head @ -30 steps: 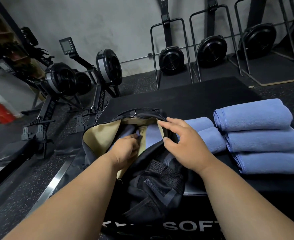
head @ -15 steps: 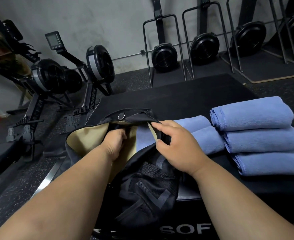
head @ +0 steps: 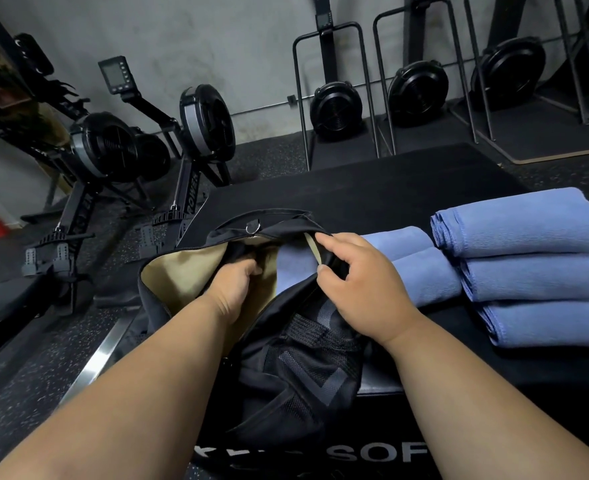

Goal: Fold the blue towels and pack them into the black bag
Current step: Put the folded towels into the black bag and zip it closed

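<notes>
A dim gym corner: a bare grey concrete wall point(head: 216, 32) rises behind rowing machines point(head: 196, 133) standing on speckled black rubber floor point(head: 26, 368) at left, while three more machines point(head: 334, 105) are stored upright against the wall. A black padded worktop point(head: 372, 188) fills the foreground.

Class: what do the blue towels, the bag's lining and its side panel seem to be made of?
Blue towels: soft, matte, probably microfibre; fuzzy nap, stitched hems. Bag lining: smooth tan woven fabric, likely synthetic. Side panel: black mesh; open weave visible.
</notes>
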`<move>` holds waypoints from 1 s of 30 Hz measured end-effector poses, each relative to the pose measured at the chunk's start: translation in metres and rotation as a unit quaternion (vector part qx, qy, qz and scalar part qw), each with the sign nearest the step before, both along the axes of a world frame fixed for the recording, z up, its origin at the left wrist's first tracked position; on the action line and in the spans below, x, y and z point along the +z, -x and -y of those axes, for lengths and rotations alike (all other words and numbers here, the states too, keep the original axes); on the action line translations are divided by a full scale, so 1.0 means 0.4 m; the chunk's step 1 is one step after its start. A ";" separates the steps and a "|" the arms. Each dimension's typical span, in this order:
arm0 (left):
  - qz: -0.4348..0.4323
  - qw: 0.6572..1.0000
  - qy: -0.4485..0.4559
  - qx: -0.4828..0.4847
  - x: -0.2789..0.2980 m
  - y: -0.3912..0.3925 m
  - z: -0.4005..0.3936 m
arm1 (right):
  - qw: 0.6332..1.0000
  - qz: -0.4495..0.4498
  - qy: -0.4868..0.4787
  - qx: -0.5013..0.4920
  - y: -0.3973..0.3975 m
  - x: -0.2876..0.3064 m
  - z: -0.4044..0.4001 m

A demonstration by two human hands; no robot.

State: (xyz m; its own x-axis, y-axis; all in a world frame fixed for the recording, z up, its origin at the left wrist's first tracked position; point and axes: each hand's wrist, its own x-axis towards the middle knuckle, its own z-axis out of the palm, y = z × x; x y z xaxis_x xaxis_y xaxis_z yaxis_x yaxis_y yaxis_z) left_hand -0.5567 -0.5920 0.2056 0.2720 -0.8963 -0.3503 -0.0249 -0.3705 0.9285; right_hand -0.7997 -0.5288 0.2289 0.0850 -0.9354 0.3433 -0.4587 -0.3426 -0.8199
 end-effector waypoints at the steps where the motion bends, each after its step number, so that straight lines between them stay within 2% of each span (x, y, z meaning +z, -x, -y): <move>1: -0.008 1.000 0.001 0.009 0.001 -0.007 -0.003 | 1.000 0.004 0.001 -0.005 0.000 -0.001 -0.001; 8: -0.039 0.999 -0.018 0.002 0.021 0.004 -0.041 | 1.000 -0.004 0.003 -0.007 -0.007 0.001 -0.004; 13: -0.082 0.994 0.030 -0.059 0.024 0.038 -0.076 | 1.000 0.015 0.010 0.024 -0.009 0.001 -0.004; 17: -0.033 0.997 0.045 -0.050 0.033 0.026 -0.109 | 0.997 0.058 0.036 0.021 0.008 0.006 -0.008; 21: -0.020 0.997 0.050 -0.059 0.066 0.021 -0.147 | 0.995 0.070 0.031 -0.062 0.052 0.007 0.000; 23: -0.011 0.996 0.061 -0.064 0.080 0.029 -0.168 | 0.996 0.019 -0.005 -0.089 0.090 -0.006 0.010; 25: 0.007 0.994 0.081 -0.068 0.092 0.041 -0.191 | 0.989 -0.107 -0.063 -0.077 0.130 -0.030 0.020; 27: 0.050 0.990 0.105 -0.082 0.111 0.061 -0.218 | 0.956 -0.263 -0.125 -0.040 0.156 -0.052 0.019; 28: 0.078 0.986 0.116 -0.090 0.121 0.073 -0.233 | 0.939 -0.311 -0.145 -0.022 0.161 -0.058 0.015; 30: 0.125 0.978 0.136 -0.102 0.138 0.101 -0.261 | 0.925 -0.346 -0.156 -0.010 0.165 -0.058 0.008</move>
